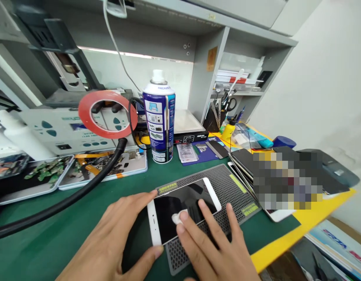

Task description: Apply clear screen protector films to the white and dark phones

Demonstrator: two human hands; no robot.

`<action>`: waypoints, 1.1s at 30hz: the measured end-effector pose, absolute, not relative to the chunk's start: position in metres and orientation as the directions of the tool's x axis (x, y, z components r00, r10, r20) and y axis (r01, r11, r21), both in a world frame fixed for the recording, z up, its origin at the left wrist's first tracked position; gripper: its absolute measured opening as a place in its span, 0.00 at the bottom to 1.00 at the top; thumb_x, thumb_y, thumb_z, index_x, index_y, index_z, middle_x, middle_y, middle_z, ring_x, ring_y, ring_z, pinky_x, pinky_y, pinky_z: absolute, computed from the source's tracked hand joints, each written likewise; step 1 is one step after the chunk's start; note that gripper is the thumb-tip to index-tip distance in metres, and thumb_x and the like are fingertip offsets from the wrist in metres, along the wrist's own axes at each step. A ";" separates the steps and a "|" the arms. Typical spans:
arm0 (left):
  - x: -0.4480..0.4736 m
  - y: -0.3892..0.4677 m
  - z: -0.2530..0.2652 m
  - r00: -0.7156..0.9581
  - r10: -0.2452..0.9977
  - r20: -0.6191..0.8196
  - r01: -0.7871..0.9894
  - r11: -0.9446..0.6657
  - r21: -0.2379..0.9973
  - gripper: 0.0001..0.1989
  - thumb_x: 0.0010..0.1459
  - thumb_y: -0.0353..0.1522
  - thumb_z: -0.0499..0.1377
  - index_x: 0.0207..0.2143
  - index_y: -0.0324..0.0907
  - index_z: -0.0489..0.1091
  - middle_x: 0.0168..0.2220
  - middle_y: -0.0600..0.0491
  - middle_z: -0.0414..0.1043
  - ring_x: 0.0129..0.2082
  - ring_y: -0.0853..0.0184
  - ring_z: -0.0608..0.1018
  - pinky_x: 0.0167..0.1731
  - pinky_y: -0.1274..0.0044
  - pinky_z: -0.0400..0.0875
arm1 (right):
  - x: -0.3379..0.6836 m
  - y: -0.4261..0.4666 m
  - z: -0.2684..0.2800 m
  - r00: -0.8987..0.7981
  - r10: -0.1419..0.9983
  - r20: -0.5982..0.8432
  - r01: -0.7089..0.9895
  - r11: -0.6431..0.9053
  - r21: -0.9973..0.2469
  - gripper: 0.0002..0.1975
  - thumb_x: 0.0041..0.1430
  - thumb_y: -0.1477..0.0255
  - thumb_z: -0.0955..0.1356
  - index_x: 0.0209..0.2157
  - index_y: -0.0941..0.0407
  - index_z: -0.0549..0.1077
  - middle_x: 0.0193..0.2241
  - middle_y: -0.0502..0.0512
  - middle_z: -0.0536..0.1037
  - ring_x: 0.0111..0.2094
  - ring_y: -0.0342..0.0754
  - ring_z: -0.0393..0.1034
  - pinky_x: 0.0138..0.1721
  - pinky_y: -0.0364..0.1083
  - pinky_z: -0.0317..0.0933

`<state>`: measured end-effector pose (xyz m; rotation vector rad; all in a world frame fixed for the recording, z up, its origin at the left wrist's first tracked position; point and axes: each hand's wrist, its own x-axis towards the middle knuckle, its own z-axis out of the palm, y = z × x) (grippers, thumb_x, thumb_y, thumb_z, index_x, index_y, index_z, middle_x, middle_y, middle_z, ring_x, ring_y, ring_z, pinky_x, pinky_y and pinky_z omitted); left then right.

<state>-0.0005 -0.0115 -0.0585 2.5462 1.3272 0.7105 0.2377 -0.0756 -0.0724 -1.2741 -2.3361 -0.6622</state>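
Observation:
A white-framed smartphone (186, 199) with a dark screen lies partly on a grey honeycomb-patterned mat (224, 175). My left hand (116, 226) closes on the phone's left end, thumb at the near corner and fingers at the far corner. Over the screen is my right hand (209, 238), two fingertips pressing a small white wad (177, 217) against the glass. Its other visible fingers are spread over the phone and mat. The right thumb is mostly out of sight. Whether the wad is cotton or tissue, I cannot tell.
A blue-and-white spray can (159, 121) stands behind the phone. Red ring tape (85, 113) and a black hose (80, 189) are at left, beside trays (139, 168) of small parts. Stacked phones and tablets (276, 216) lie right, near the yellow table edge (315, 222).

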 end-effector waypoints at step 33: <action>0.005 -0.011 -0.030 0.532 0.811 0.243 0.668 -0.579 0.468 0.22 0.56 0.35 0.58 0.54 0.47 0.62 0.53 0.48 0.67 0.51 0.59 0.72 0.48 0.68 0.75 | 0.277 -0.093 -0.072 -0.278 0.818 0.504 0.957 0.283 0.068 0.29 0.63 0.73 0.60 0.66 0.56 0.55 0.62 0.54 0.66 0.64 0.58 0.55 0.64 0.59 0.43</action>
